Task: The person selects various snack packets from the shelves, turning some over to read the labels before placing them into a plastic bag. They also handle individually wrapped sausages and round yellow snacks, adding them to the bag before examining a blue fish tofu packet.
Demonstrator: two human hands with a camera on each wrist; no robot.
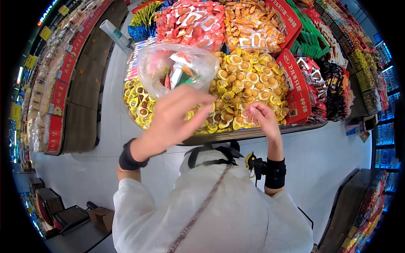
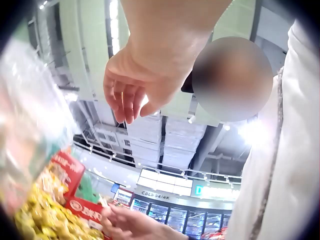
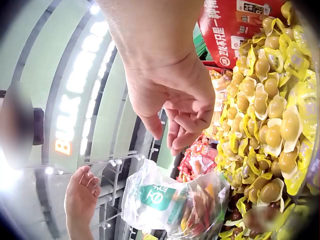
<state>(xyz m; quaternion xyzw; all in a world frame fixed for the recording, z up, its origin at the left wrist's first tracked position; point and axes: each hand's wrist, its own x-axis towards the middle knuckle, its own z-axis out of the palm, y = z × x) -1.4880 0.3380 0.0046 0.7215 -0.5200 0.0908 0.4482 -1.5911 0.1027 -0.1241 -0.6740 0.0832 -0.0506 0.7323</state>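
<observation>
My left hand [image 1: 177,116] hovers in front of a clear plastic bag [image 1: 147,78], overlapping its lower edge in the head view. Its fingers hang loosely curled with nothing between them, as the left wrist view shows. The bag holds several packets and sits on a heap of egg-like brown snacks in yellow wrappers [image 1: 244,78]. Over the front of that heap is my right hand [image 1: 262,116], fingers loosely bent and empty in the right wrist view. Green print [image 3: 157,196] shows on the bag there.
Red-wrapped snacks [image 1: 190,23] and orange-wrapped ones [image 1: 253,25] fill the back of the display. Red cardboard signs [image 1: 295,86] divide it from black and red packets [image 1: 333,84] at right. A long shelf [image 1: 78,101] of goods runs along the left, across the pale floor [image 1: 114,88].
</observation>
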